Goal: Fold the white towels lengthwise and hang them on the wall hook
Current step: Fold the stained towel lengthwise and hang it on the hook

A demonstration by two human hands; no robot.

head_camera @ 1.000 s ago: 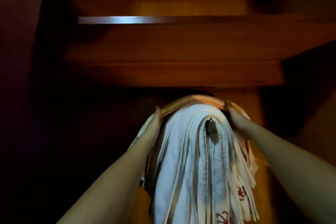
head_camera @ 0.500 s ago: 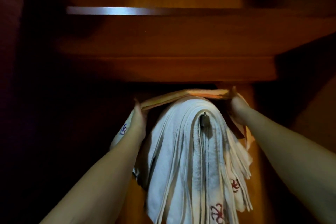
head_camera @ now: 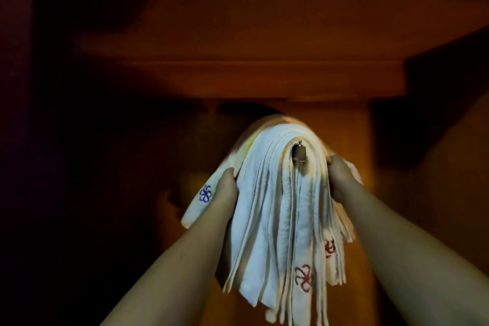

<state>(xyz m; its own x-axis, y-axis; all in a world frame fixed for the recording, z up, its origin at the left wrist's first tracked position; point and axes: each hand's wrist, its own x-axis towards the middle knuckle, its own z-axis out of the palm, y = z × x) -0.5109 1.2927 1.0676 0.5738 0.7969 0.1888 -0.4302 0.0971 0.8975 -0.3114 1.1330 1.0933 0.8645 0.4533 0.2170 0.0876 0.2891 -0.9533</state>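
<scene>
Fingers of left hand [head_camera: 227,185] and right hand [head_camera: 339,175] grip outermost towel [head_camera: 205,197] draped over towel stack [head_camera: 275,206] on hook [head_camera: 299,153]. Fingertips hidden behind cloth; surroundings too dark.

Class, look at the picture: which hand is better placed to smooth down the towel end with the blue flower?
Left. The left hand already grips that towel just beside the blue flower; the right hand holds the far side of the pile, beyond the hook.
</scene>
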